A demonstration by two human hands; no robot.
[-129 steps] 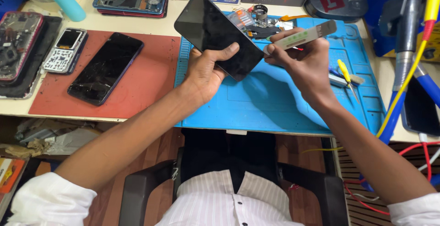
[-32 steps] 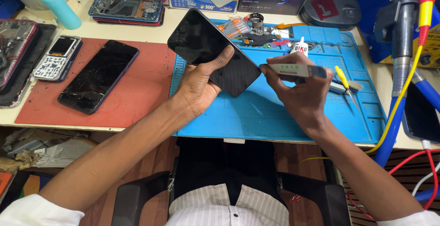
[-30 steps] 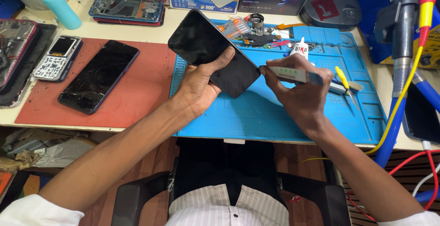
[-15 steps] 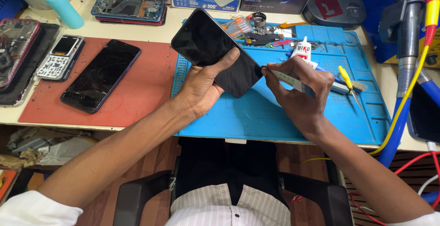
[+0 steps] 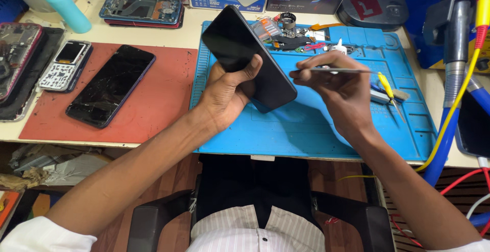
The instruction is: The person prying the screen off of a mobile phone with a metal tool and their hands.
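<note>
The person's left hand (image 5: 227, 91) is wrapped around a black smartphone (image 5: 248, 57), thumb laid across its dark screen and fingers behind it, holding it tilted up off the blue work mat (image 5: 306, 129) with its upper end leaning away toward the back of the bench. The right hand (image 5: 339, 86) is pinched narrow around a thin flat metal tool (image 5: 337, 70), held roughly level with its near tip pointing at the phone's right edge; whether the tip actually touches the edge I cannot tell. Both hands hover above the middle of the mat. Along the mat's far edge sits a clutter of small parts and tools (image 5: 288, 32), and to the right of the working hand lies a yellow-handled screwdriver (image 5: 386, 83). Left of the blue mat is a red mat (image 5: 153, 114) with a cracked dark phone (image 5: 111, 85) lying flat on it, and beside that a small keypad phone (image 5: 66, 65). Further back rests an opened phone frame (image 5: 140, 9), near a teal bottle (image 5: 64, 4). Blue and yellow cables (image 5: 449, 119) hang down at the right side of the bench
</note>
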